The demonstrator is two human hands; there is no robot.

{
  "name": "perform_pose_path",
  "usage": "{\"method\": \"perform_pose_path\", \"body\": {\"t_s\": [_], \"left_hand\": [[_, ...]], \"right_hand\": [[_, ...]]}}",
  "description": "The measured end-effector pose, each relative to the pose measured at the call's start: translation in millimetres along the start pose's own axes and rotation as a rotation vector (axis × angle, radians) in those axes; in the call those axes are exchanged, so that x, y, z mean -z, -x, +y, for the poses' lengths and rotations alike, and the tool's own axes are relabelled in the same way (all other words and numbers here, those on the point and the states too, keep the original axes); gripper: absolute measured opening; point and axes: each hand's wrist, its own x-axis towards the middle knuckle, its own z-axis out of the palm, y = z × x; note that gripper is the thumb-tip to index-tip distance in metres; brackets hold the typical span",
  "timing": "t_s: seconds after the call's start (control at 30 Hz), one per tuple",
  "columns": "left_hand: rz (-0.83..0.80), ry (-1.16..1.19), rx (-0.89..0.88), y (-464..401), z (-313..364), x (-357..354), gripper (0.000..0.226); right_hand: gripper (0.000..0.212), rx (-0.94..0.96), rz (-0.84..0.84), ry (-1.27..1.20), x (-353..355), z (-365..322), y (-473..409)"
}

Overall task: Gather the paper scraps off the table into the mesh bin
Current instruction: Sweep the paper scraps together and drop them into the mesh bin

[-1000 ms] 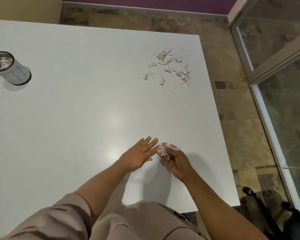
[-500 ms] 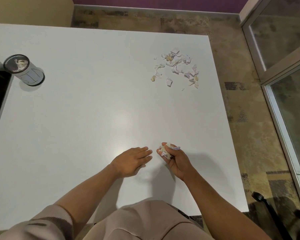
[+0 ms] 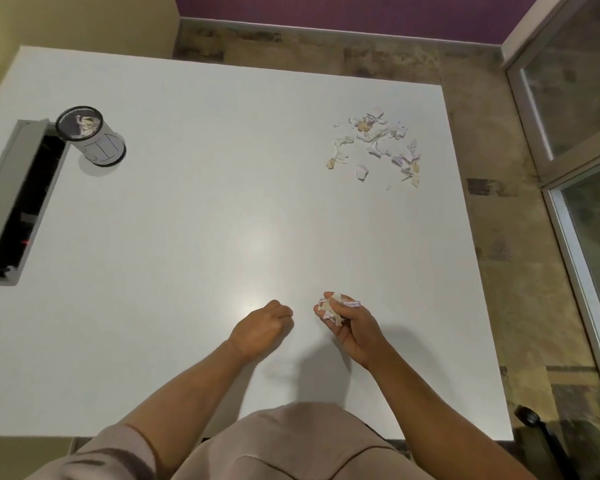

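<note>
My right hand (image 3: pixel 352 327) grips a bunch of paper scraps (image 3: pixel 333 310) just above the near middle of the white table (image 3: pixel 187 220). My left hand (image 3: pixel 262 329) rests beside it with its fingers curled under and nothing visible in it. A loose pile of several paper scraps (image 3: pixel 378 143), white, cream and pale purple, lies at the far right of the table. The mesh bin (image 3: pixel 92 136), a small cylinder with some scraps inside, stands at the far left.
A grey cable tray with a dark opening (image 3: pixel 18 199) is set into the table's left side, next to the bin. A stone-pattern floor and glass door frames lie to the right. A chair caster (image 3: pixel 530 419) shows at the bottom right.
My left hand has pulled away from the right hand and its fingers have gone from stretched out to curled. The right hand still holds its scraps. The view has shifted, revealing the cable tray.
</note>
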Motion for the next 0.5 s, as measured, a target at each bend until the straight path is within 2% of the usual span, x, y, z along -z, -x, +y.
{"method": "perform_pose_path", "body": {"t_s": [0.1, 0.23, 0.4, 0.5], "left_hand": [[-0.077, 0.106, 0.195, 0.3, 4.1, -0.8, 0.024], [-0.022, 0.267, 0.379, 7.0, -1.6, 3.3, 0.019], [0.130, 0.765, 0.765, 17.7, -19.7, 20.6, 0.027], [0.238, 0.876, 0.895, 23.8, -39.2, 38.5, 0.027]], "right_hand": [[0.017, -0.017, -0.002, 0.001, -9.6, 4.8, -1.8], [0.018, -0.027, 0.003, 0.014, -25.5, 11.8, -6.1], [0.018, -0.025, -0.012, 0.035, -49.5, 21.9, -13.4], [0.019, -0.025, -0.041, 0.002, -70.1, 28.0, -22.6]]}}
